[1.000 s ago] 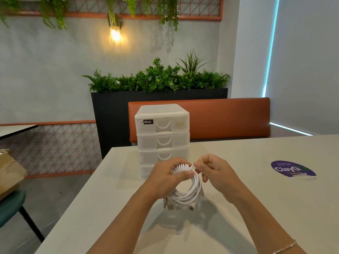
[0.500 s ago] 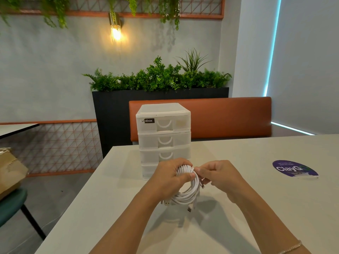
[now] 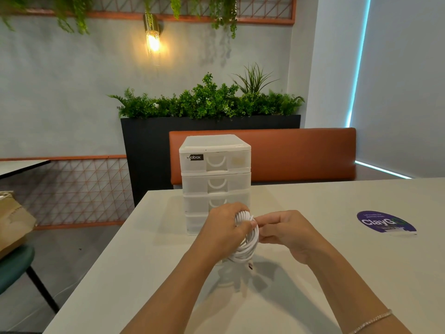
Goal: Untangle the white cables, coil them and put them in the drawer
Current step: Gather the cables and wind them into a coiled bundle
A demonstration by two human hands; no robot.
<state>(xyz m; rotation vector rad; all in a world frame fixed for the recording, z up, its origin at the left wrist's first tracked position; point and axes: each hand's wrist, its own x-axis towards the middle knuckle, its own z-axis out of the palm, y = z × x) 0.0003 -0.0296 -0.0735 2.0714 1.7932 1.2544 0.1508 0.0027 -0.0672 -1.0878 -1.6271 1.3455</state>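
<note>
A coil of white cable (image 3: 248, 247) hangs above the table, looped several times, with a plug end dangling at its bottom. My left hand (image 3: 222, 231) grips the top of the coil, fingers curled through the loops. My right hand (image 3: 285, 231) pinches the coil's right side with thumb and fingertips. Right behind both hands stands a white plastic drawer unit (image 3: 215, 179) with several drawers, all shut; my hands hide part of its lower drawers.
The pale table (image 3: 313, 273) carries a round purple sticker (image 3: 386, 222) at the right. An orange bench back (image 3: 301, 153) and a black planter run behind it. At the left stand a green chair (image 3: 14, 268) and a cardboard box (image 3: 12, 222).
My right hand has shifted a little lower along the coil's right side. The coil's loops have drawn tighter and the dangling end sits closer to the bundle.
</note>
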